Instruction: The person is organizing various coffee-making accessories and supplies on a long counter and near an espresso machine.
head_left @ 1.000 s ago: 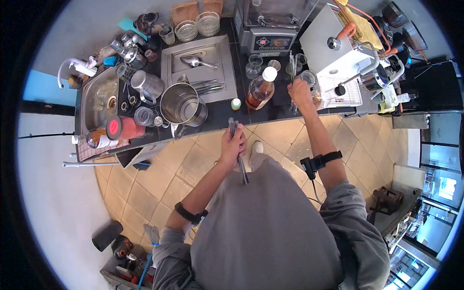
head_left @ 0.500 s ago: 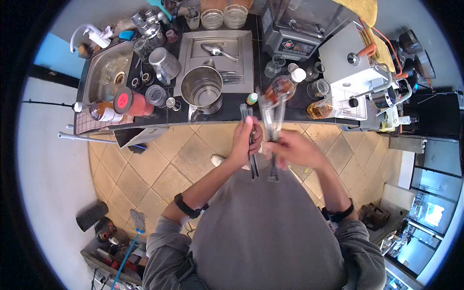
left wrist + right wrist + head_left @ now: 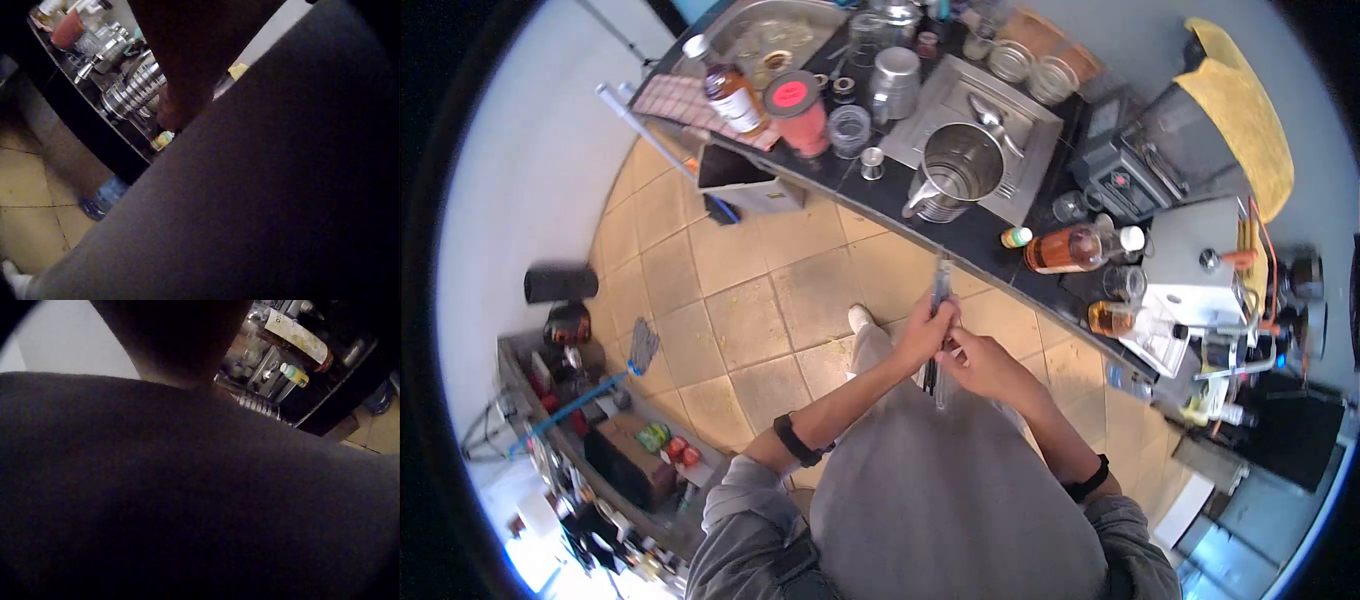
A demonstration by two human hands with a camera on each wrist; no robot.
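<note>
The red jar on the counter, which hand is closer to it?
Left. In the head view, the left hand is below and to the right of the red jar; the right hand is lower and farther right.

The left hand [image 3: 184, 109] and forearm extend from the top edge in deep shadow; finger position is not discernible. To their left, a counter [image 3: 129, 133] runs diagonally, carrying a red container [image 3: 67, 30], a metal jigger [image 3: 85, 71], a ribbed metal vessel [image 3: 141, 86] and a small bottle [image 3: 162, 140]. Dark clothing [image 3: 237, 212] occupies the lower right; tiled floor [image 3: 25, 181] and a white shoe [image 3: 17, 280] appear lower left.
</note>
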